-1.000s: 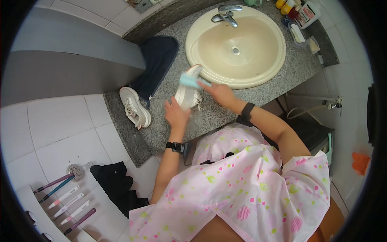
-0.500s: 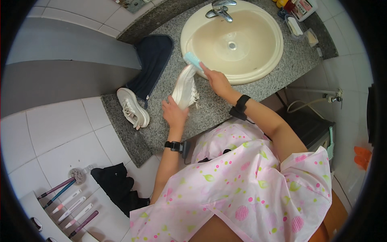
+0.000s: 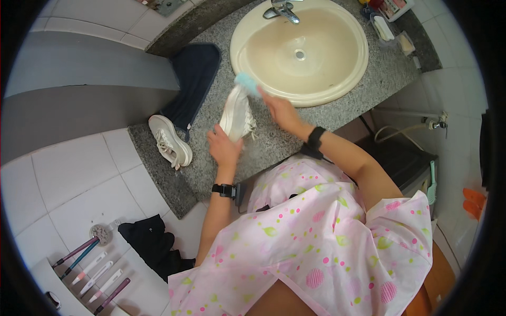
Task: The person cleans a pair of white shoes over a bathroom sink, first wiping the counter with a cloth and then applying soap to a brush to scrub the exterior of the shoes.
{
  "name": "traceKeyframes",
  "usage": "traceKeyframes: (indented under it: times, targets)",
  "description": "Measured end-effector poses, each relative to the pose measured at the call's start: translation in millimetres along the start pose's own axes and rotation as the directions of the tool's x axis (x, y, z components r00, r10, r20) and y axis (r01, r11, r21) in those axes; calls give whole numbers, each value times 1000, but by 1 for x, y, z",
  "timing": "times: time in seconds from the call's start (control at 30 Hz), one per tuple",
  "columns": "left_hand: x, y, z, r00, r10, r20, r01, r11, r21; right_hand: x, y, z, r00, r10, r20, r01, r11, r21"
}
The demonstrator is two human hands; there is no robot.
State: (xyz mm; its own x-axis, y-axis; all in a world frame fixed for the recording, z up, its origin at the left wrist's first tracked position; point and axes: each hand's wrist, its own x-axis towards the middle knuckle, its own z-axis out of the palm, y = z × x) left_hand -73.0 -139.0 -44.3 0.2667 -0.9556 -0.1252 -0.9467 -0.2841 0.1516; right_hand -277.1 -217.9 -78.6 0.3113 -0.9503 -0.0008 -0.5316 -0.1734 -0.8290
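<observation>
A white lace-up sneaker [image 3: 233, 115] lies tilted on its side on the granite counter, its laces facing right. My left hand [image 3: 225, 149] is closed round its near end. In my right hand [image 3: 283, 113] is a light blue brush [image 3: 246, 84], blurred by motion, pressed to the far end of the sneaker beside the sink. The brush's underside is hidden. Another white sneaker [image 3: 170, 142] rests at the counter's left edge, near a dark navy cloth [image 3: 196, 71].
A cream oval sink [image 3: 359, 63] with a chrome faucet [image 3: 283, 10] is set into the counter [image 3: 276, 139]. Soap dishes [image 3: 383, 29] and bottles stand at the back right. A grey partition [image 3: 89, 66] borders the left. A black garment [image 3: 153, 242] hangs lower left, near several toothbrush-like sticks.
The brush and my right hand have shifted slightly left and up along the sneaker's far end. My left hand keeps hold of the sneaker. The whole view has shifted a little.
</observation>
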Motion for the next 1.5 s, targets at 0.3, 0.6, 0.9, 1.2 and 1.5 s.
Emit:
traceKeyframes:
  times: [0.3,0.6,0.9,1.2,1.5]
  targets:
    - [3,-4,4,1000,20,2,-20,999,40,-3,-13,-14,962,269,53,-274,931,242]
    - [16,4,-5,967,231,-103,-230,973,27,-26,-5,3,994,75,-83,-65,991,117]
    - [27,27,6,979,199,50,-201,979,19,-11,-15,18,988,140,-66,-124,972,201]
    - [28,34,10,971,220,92,-231,965,125,6,3,38,983,106,-148,-90,990,109]
    - [29,33,12,967,224,119,-239,962,133,29,5,29,969,178,-173,-156,979,133]
